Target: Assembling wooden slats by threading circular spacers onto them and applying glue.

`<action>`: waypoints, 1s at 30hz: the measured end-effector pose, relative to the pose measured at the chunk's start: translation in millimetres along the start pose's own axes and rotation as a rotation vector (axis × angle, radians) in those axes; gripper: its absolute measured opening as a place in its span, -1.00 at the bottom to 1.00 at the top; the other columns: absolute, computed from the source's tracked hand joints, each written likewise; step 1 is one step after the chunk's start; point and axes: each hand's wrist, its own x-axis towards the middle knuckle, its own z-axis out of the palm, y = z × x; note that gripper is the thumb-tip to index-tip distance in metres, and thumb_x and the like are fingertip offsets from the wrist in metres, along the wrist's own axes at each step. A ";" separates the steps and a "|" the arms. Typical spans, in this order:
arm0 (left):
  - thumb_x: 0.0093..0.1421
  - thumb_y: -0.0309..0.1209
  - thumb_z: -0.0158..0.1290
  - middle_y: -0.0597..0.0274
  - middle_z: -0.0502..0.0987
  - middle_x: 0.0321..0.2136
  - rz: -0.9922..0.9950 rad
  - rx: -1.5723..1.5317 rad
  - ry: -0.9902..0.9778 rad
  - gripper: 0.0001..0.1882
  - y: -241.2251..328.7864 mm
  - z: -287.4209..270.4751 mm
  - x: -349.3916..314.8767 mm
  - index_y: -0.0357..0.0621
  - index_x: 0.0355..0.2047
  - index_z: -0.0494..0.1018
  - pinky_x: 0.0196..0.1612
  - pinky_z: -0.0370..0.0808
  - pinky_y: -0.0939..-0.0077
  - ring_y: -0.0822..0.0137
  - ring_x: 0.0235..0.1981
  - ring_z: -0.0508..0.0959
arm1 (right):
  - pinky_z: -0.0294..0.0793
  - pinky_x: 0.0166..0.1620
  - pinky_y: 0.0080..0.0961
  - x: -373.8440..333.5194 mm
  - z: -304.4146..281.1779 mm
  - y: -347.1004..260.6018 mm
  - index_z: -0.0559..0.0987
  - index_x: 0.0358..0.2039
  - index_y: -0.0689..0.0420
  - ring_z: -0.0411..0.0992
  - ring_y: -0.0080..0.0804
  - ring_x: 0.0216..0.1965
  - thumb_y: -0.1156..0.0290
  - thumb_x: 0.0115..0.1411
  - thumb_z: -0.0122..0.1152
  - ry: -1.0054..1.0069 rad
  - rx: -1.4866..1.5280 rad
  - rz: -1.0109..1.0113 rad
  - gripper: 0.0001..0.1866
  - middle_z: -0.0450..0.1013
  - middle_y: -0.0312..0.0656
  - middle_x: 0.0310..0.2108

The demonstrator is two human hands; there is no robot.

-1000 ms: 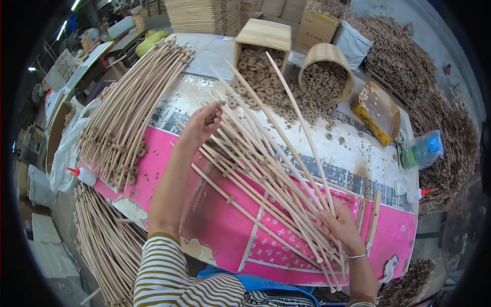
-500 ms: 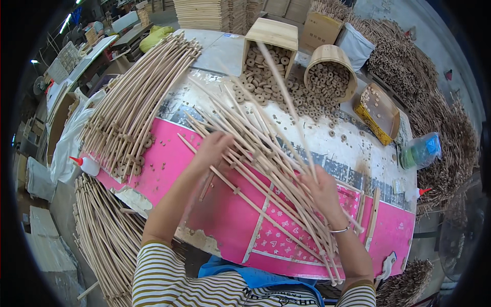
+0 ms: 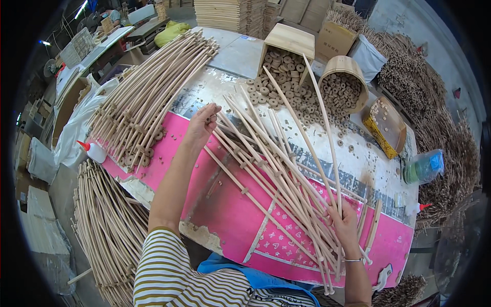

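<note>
My right hand, with a bangle at the wrist, closes round two thin wooden rods that slant up and away over the table. Below and beside it lies a loose bundle of similar rods, some with small wooden rings or collars on them. My left hand is raised above the pink mat, off the far-left end of that bundle. Its fingers curl over a few small brown pieces, too small to make out exactly. Further left rests a big stack of rods with wooden rings near their lower ends.
Wooden rings spill from a square wooden bucket and a round one at the back. A yellow tray and a green bottle stand right. Glue bottles flank the table. More rods lie below left.
My left hand has lifted off the bundle, now curled over small pieces. The rods in my right hand, blurred before, now stand out as two, spread apart at their far ends.
</note>
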 end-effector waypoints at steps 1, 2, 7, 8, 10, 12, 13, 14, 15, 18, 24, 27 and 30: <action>0.39 -0.23 0.13 0.23 0.60 -0.14 0.002 -0.020 -0.024 -0.66 -1.0 -2.6 1.3 -0.14 0.06 0.54 -0.52 0.36 0.76 0.64 -0.49 0.39 | 0.38 -0.47 -0.72 -2.3 -1.0 2.6 0.56 -0.10 0.27 0.38 -0.69 -0.53 0.46 0.37 0.17 -0.002 0.001 0.000 -0.83 0.55 -0.26 -0.43; 0.39 -0.23 0.13 0.23 0.60 -0.14 0.002 -0.019 -0.023 -0.66 -1.2 -1.1 0.7 -0.14 0.06 0.54 -0.52 0.36 0.76 0.64 -0.49 0.39 | 0.39 -0.47 -0.71 -4.2 -2.2 5.3 0.57 -0.12 0.27 0.39 -0.70 -0.52 0.47 0.36 0.17 0.001 0.012 0.003 -0.84 0.55 -0.26 -0.44; 0.44 -0.20 0.03 0.26 0.58 -0.11 -0.052 -0.088 -0.069 -0.56 -3.1 10.7 -2.5 -0.12 0.23 0.44 -0.49 0.35 0.79 0.64 -0.48 0.36 | 0.39 -0.46 -0.71 -10.3 -0.3 10.6 0.59 -0.13 0.27 0.39 -0.71 -0.52 0.47 0.36 0.17 -0.001 0.029 0.020 -0.85 0.56 -0.29 -0.45; 0.47 -0.19 -0.02 0.26 0.56 -0.08 -0.055 -0.060 -0.062 -0.54 -1.7 13.5 -3.9 -0.09 0.29 0.38 -0.48 0.35 0.80 0.64 -0.48 0.36 | 0.39 -0.46 -0.71 -10.3 1.1 10.0 0.59 -0.14 0.27 0.39 -0.71 -0.52 0.47 0.36 0.17 0.000 0.032 0.018 -0.85 0.56 -0.29 -0.45; 0.48 -0.20 -0.05 0.26 0.55 -0.07 -0.041 -0.035 -0.080 -0.54 0.6 15.5 -7.5 -0.08 0.30 0.36 -0.47 0.35 0.80 0.64 -0.47 0.36 | 0.39 -0.46 -0.71 -8.7 3.5 10.0 0.59 -0.14 0.27 0.39 -0.71 -0.52 0.47 0.36 0.17 0.001 0.036 0.018 -0.85 0.57 -0.30 -0.45; 0.50 -0.20 -0.07 0.25 0.55 -0.06 -0.033 -0.015 -0.105 -0.54 2.2 22.6 -10.6 -0.06 0.32 0.35 -0.46 0.35 0.80 0.64 -0.47 0.36 | 0.39 -0.46 -0.71 -7.0 3.5 10.3 0.59 -0.15 0.27 0.39 -0.72 -0.53 0.48 0.36 0.16 0.015 0.012 0.010 -0.85 0.57 -0.30 -0.45; 0.50 -0.21 -0.09 0.27 0.56 -0.07 -0.026 0.032 -0.131 -0.54 2.9 26.3 -12.0 -0.05 0.33 0.34 -0.46 0.35 0.80 0.65 -0.47 0.36 | 0.39 -0.46 -0.71 -7.2 2.6 10.8 0.59 -0.15 0.27 0.39 -0.72 -0.53 0.48 0.36 0.16 0.017 0.012 0.013 -0.85 0.57 -0.30 -0.45; 0.51 -0.22 -0.11 0.30 0.57 -0.08 -0.016 0.080 -0.156 -0.54 4.4 28.1 -13.4 -0.03 0.35 0.32 -0.45 0.35 0.79 0.65 -0.47 0.36 | 0.39 -0.46 -0.71 -7.0 1.8 11.2 0.59 -0.15 0.27 0.39 -0.72 -0.53 0.47 0.36 0.16 0.006 0.006 0.012 -0.85 0.57 -0.30 -0.45; 0.51 -0.22 -0.11 0.30 0.57 -0.08 -0.017 0.081 -0.155 -0.54 4.9 27.8 -13.0 -0.03 0.35 0.32 -0.45 0.35 0.79 0.65 -0.47 0.36 | 0.39 -0.46 -0.71 -6.8 1.4 11.5 0.59 -0.16 0.27 0.39 -0.72 -0.53 0.47 0.36 0.16 -0.005 -0.001 0.011 -0.86 0.57 -0.30 -0.45; 0.52 -0.25 -0.13 0.34 0.59 -0.11 -0.028 0.122 -0.190 -0.55 5.9 28.1 -9.8 -0.05 0.35 0.32 -0.46 0.34 0.79 0.66 -0.47 0.35 | 0.39 -0.46 -0.70 -7.2 1.9 12.0 0.59 -0.18 0.25 0.40 -0.71 -0.53 0.47 0.36 0.16 -0.001 -0.023 0.038 -0.87 0.57 -0.30 -0.45; 0.47 -0.24 -0.03 0.43 0.62 -0.26 0.035 0.280 -0.224 -0.62 11.7 30.4 -4.4 -0.20 0.15 0.51 -0.57 0.25 0.79 0.69 -0.56 0.30 | 0.38 -0.48 -0.72 -4.2 -3.4 10.7 0.56 -0.11 0.25 0.39 -0.72 -0.52 0.46 0.36 0.18 -0.012 -0.093 -0.007 -0.84 0.54 -0.30 -0.45; 0.35 -0.17 0.14 0.55 0.46 -0.52 -0.132 0.202 -0.207 -0.63 -0.5 50.5 -5.2 -0.20 -0.04 0.62 -0.63 0.13 0.79 0.72 -0.65 0.23 | 0.37 -0.49 -0.73 2.3 17.5 -0.9 0.55 -0.13 0.25 0.38 -0.73 -0.52 0.45 0.37 0.17 0.035 -0.034 -0.020 -0.85 0.52 -0.32 -0.46; 0.36 -0.07 0.13 0.51 0.46 -0.53 -0.233 0.382 -0.340 -0.59 -21.7 109.2 -44.5 -0.18 -0.09 0.64 -0.61 0.12 0.77 0.69 -0.63 0.23 | 0.35 -0.51 -0.74 28.6 53.3 -27.9 0.54 -0.12 0.23 0.38 -0.74 -0.53 0.44 0.38 0.15 0.046 -0.074 -0.036 -0.85 0.51 -0.33 -0.46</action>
